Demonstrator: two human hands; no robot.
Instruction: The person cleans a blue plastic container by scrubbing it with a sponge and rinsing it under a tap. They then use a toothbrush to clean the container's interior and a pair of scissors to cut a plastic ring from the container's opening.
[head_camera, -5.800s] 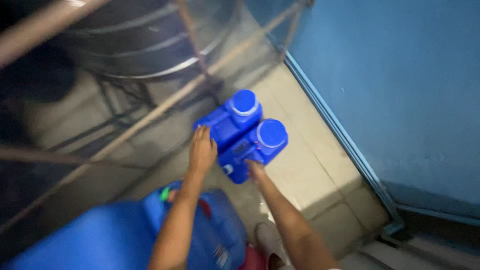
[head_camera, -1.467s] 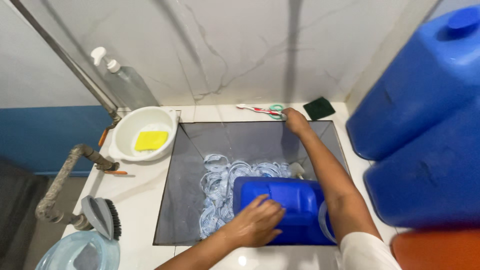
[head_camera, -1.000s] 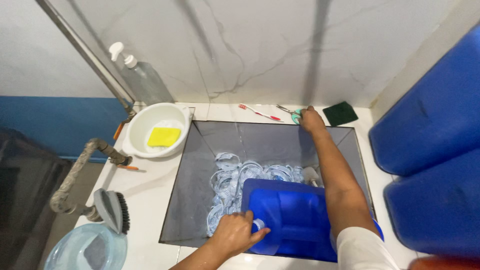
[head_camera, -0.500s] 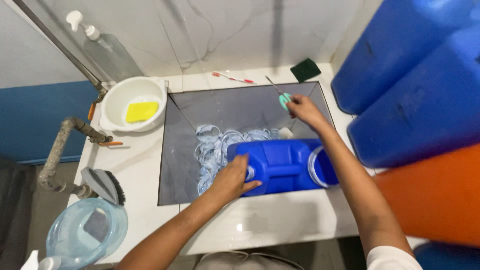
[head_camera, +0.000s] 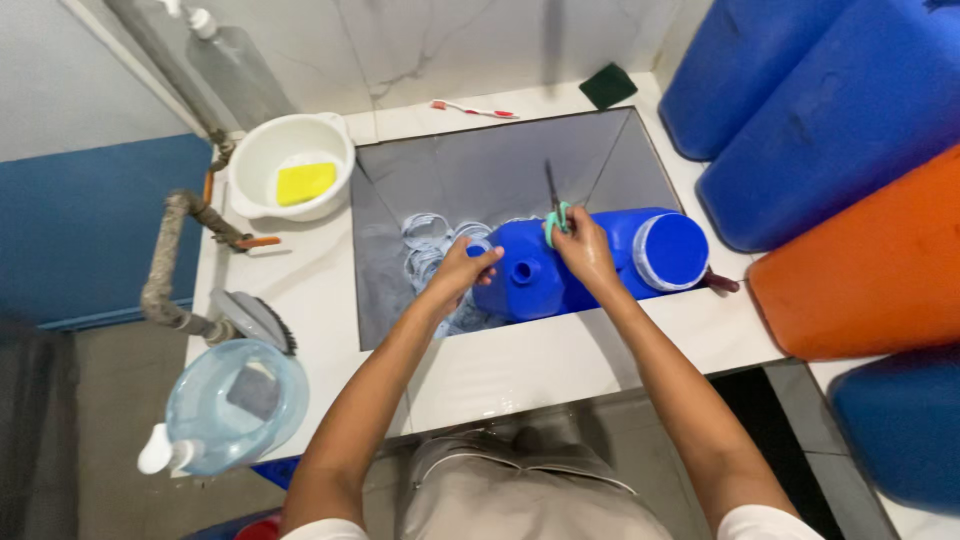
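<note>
Blue jug (head_camera: 590, 262) lying in a grey sink (head_camera: 450, 170) — white counter.
Left hand (head_camera: 462, 272) is gripping its small cap; right hand (head_camera: 585, 252) is clasping green-handled scissors (head_camera: 553, 212), blades pointing to 12 o'clock.

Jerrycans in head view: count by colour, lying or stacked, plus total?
Blue: 4, the blue jerrycan lying in the sink, two stacked right, one lower right.
Orange: 1, the orange jerrycan.
Total: 5

Jug (head_camera: 590, 262) in sink (head_camera: 400, 180) – bowl (head_camera: 290, 165) left, cans (head_camera: 800, 120) right.
</note>
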